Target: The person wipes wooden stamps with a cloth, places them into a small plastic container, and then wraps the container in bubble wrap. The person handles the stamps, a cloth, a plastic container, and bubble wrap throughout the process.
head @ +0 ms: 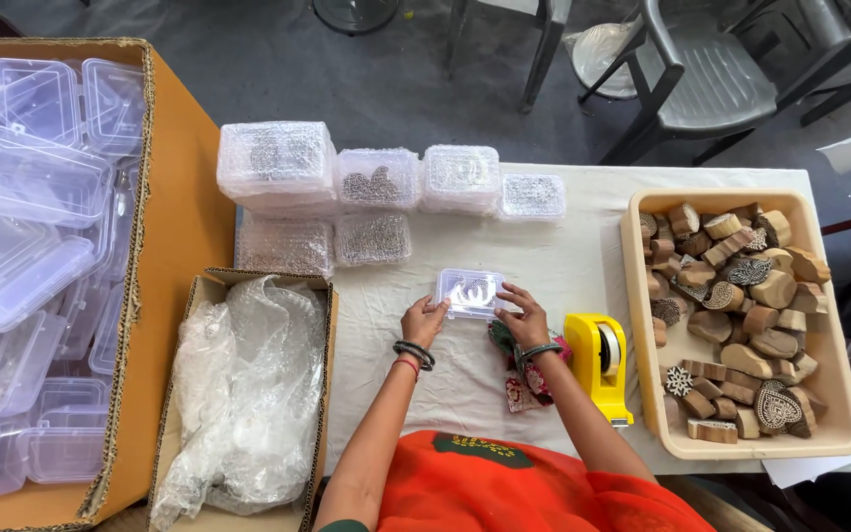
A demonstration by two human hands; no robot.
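Observation:
A small clear plastic box (469, 293) with a bubble-wrapped block inside lies on the white tablecloth (563, 266) in front of me. My left hand (423, 321) grips its left edge and my right hand (524, 313) presses on its right side. Both wrists wear bangles. A patterned cloth (522, 379) lies under my right forearm.
A yellow tape dispenser (600, 362) sits right of my right arm. A beige tray (829, 414) of carved wooden blocks is at the right. Packed clear boxes (278, 163) stand in rows at the back. A carton of bubble wrap (243, 394) and a big carton of empty boxes (32, 246) are at the left.

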